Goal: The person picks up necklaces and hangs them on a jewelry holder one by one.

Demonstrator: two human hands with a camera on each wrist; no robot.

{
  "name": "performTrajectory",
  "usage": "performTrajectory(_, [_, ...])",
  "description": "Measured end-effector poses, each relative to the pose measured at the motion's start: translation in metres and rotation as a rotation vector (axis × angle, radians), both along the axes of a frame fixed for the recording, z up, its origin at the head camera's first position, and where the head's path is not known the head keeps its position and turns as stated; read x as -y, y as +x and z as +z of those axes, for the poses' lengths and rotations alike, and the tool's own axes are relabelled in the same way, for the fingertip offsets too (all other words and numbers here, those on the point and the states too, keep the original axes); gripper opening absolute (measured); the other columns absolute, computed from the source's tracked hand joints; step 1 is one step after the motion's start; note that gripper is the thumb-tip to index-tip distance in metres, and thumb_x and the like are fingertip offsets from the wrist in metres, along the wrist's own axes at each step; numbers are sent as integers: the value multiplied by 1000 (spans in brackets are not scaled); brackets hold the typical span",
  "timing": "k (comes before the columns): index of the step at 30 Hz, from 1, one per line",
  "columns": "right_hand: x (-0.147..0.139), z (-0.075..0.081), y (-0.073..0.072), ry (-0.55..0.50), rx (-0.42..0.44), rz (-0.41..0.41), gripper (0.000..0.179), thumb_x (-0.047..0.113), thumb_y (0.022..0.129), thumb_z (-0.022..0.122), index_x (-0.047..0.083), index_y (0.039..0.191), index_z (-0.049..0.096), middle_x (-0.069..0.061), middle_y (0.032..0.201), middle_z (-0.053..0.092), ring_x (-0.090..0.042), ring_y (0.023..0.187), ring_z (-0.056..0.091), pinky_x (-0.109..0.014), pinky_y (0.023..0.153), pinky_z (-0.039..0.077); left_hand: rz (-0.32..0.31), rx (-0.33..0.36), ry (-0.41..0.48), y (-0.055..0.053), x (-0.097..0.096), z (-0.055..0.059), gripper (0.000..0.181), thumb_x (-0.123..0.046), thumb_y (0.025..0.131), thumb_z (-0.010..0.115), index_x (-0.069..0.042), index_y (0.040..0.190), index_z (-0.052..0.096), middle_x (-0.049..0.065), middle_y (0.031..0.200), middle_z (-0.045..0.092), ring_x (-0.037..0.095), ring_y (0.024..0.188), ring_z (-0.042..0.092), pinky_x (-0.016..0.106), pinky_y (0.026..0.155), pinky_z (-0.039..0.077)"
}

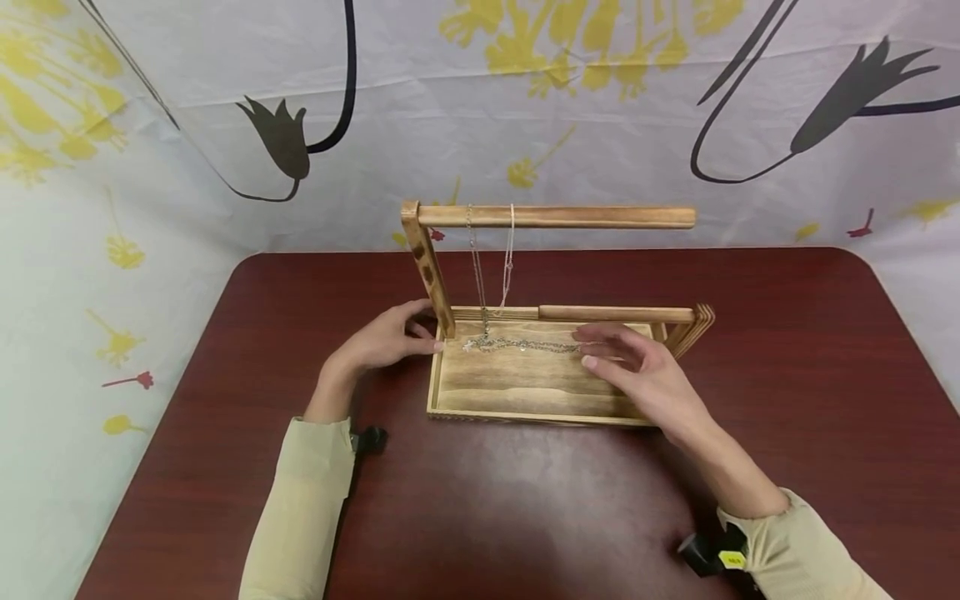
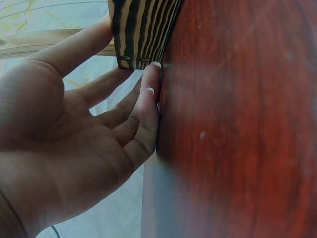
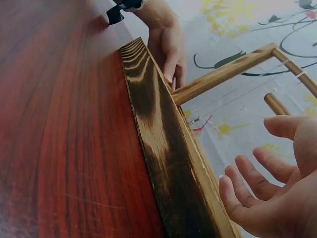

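A wooden jewelry stand (image 1: 551, 408) has a shallow tray base, with an upper bar (image 1: 600, 218) on a left post and a lower bar (image 1: 615, 314) on a right post. Two thin necklaces hang from the upper bar: a silver chain (image 1: 478, 271) and a paler one (image 1: 509, 262). Tangled silver chain (image 1: 536, 344) lies in the tray. My left hand (image 1: 386, 337) holds the tray's left end, thumb on the rim and fingers by the outer wall. Over the tray's right side hovers my right hand (image 1: 645, 371), fingers spread near the chain's end; nothing shows in its grasp.
The stand rests on a dark red wooden table (image 1: 525, 508). Behind and left hangs a pale cloth (image 1: 405, 142) printed with yellow splashes and grey flowers. Black wrist devices sit at the left cuff (image 1: 370, 439) and right cuff (image 1: 701, 554).
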State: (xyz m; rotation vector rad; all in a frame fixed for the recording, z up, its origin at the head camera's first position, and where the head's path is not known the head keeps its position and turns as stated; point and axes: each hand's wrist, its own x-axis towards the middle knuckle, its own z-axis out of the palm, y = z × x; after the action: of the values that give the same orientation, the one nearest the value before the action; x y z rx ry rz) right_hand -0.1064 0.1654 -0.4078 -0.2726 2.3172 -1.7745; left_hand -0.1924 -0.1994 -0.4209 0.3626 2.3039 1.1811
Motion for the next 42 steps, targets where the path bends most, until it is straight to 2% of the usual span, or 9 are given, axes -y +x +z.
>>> performTrajectory(8, [3,-7,-7,47,-56,-29,42,23,95,71,11,134,61,-14,129,63,-27,107,66,-23,80,53,-1,-3,-5,0,1,-1,76,-21,95,71,-6,156,29,16,144,47,28,109,62,40,86,50])
performTrajectory(19, [3,-13,-16,135,-39,-33,39,19,93,73,12,130,64,-11,119,67,-19,97,64,-23,71,51,5,-18,-14,-1,0,-2,74,-19,94,72,-6,155,31,15,145,46,28,108,63,40,86,51])
performTrajectory(27, [3,-20,-22,200,-101,-28,38,20,93,73,8,128,64,-10,116,69,-19,94,64,-22,74,51,2,-23,-12,-1,-2,-2,73,-18,94,72,-6,154,32,14,145,46,27,107,63,41,86,51])
performTrajectory(34, [7,-24,-28,259,-128,-48,41,18,90,76,9,129,64,-11,116,69,-19,92,64,-24,67,52,-3,-25,3,-2,-2,-1,72,-17,94,72,-5,153,34,16,145,46,28,106,64,40,85,51])
performTrajectory(42, [11,-26,-32,373,-163,-61,38,21,88,78,11,124,68,-7,102,72,-19,87,65,-25,68,48,-8,-24,5,-2,-1,-3,70,-17,93,72,-5,152,35,15,144,47,26,105,64,38,83,51])
